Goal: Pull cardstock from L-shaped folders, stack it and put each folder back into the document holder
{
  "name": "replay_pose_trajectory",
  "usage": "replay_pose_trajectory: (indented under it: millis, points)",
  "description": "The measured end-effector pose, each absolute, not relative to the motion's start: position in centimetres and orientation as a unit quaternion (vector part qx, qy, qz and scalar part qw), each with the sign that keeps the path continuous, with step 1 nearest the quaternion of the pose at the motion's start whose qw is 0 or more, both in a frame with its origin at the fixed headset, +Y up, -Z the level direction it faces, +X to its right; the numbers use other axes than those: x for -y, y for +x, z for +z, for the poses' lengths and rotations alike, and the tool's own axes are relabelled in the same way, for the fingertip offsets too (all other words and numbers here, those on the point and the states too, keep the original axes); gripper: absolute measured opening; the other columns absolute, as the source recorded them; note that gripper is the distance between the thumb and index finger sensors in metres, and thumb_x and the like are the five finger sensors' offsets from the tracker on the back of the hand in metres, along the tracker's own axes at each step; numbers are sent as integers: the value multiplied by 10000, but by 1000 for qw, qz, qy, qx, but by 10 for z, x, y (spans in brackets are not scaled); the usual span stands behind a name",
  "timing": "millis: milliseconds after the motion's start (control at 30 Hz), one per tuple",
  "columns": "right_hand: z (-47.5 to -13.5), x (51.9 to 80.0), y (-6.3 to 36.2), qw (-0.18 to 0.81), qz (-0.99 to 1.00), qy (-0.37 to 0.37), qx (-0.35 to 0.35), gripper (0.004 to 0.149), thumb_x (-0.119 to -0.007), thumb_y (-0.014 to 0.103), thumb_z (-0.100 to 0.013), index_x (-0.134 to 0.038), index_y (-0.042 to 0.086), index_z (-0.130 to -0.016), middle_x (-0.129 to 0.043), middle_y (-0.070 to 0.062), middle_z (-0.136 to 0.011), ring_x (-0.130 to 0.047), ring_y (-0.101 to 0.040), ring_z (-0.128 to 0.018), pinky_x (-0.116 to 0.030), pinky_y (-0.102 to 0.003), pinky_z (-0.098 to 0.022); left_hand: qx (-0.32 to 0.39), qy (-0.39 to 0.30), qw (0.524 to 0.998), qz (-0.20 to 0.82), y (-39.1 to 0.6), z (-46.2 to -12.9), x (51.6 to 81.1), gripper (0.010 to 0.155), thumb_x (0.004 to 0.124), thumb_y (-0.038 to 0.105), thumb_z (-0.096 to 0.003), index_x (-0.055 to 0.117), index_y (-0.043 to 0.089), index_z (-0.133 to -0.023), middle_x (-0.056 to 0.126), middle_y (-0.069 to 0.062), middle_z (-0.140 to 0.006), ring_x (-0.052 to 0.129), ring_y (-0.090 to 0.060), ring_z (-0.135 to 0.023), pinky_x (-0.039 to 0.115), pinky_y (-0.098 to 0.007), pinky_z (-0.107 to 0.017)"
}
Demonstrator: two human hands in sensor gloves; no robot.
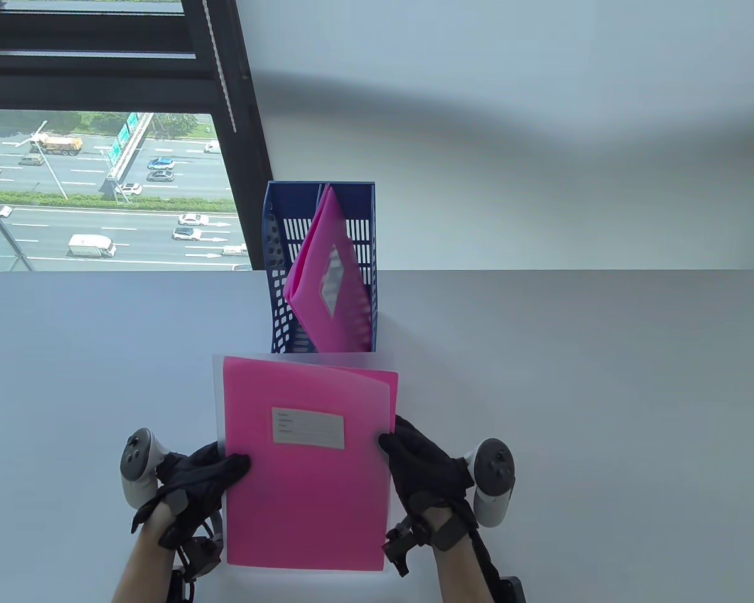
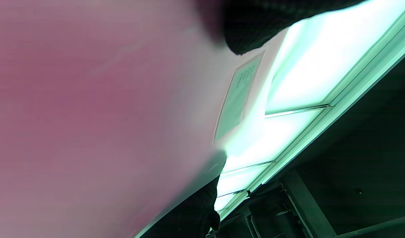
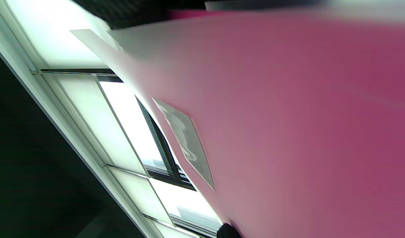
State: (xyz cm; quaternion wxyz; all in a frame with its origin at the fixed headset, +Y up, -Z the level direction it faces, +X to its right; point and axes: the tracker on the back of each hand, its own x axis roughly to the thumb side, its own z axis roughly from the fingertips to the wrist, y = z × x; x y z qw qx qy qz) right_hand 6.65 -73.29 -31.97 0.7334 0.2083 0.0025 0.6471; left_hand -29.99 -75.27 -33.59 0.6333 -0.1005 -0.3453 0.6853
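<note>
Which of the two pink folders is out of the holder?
The pink translucent folder gripped by both hands; the other pink folder leans inside the blue slotted document holder.

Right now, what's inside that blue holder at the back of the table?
The blue holder has one pink folder leaning in it, a label on its face. Anything behind or under that folder, and the holder's floor, is hidden.
</note>
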Motion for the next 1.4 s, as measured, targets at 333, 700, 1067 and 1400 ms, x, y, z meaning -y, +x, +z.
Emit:
replay_pose_trajectory:
  millis: [333, 700, 1067, 1400]
  points:
    - [-317, 732, 69, 644, 744, 159, 85, 381, -700, 463, -630, -858, 216, -873, -687, -100, -1093, -901, -261, -774, -603, -535, -720, 326, -91, 657, 674, -302, -336, 754, 443, 727, 389, -609, 786, 151, -978, 954, -44, -810, 1088, -273, -613, 790, -481, -624]
    - [-308, 725, 76, 569, 790, 111, 200, 363, -769, 401, -609, -789, 272, -948, -864, -95, -927, -1053, -160, -500, -777, -441, -598, 324, -89, 655, 677, -302, -336, 754, 442, 730, 383, -605, 792, 145, -972, 958, -48, -802, 1091, -278, -603, 790, -486, -618]
    - [-301, 718, 104, 567, 767, 55, 295, 371, -789, 404, -604, -783, 280, -953, -924, -31, -818, -1013, -99, -424, -771, -417, -602, 329, -92, 664, 664, -302, -336, 752, 439, 735, 376, -601, 803, 138, -963, 966, -65, -788, 1095, -279, -585, 794, -487, -609]
    - [-295, 711, 156, 527, 767, -24, 366, 463, -809, 387, -602, -694, 244, -1027, -918, 9, -787, -953, -82, -342, -765, -403, -595, 320, -87, 668, 666, -314, -337, 753, 437, 735, 379, -602, 805, 142, -963, 966, -65, -789, 1095, -277, -585, 794, -485, -612]
